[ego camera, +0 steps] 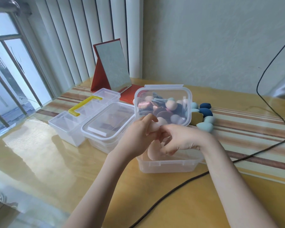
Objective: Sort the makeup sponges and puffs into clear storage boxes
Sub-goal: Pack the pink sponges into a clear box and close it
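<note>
An open clear box [168, 165] stands at the table's centre, its lid [187, 96] raised behind it. Seen through that lid is a heap of mixed sponges and puffs [163, 109] in pink, brown, grey and blue. Over the box, my left hand [136, 137] pinches a pale pink sponge [154, 126]. My right hand [179, 140] meets it fingertip to fingertip, curled over pale pink puffs [152, 153] that lie inside the box; whether it grips one I cannot tell. Teal and navy sponges [204, 116] lie on the table to the right.
Left of the open box stand a closed clear box [105, 125] and a clear case with a yellow handle [79, 109]. A red folding mirror [112, 68] stands at the back. A black cable [179, 183] crosses the table in front and to the right.
</note>
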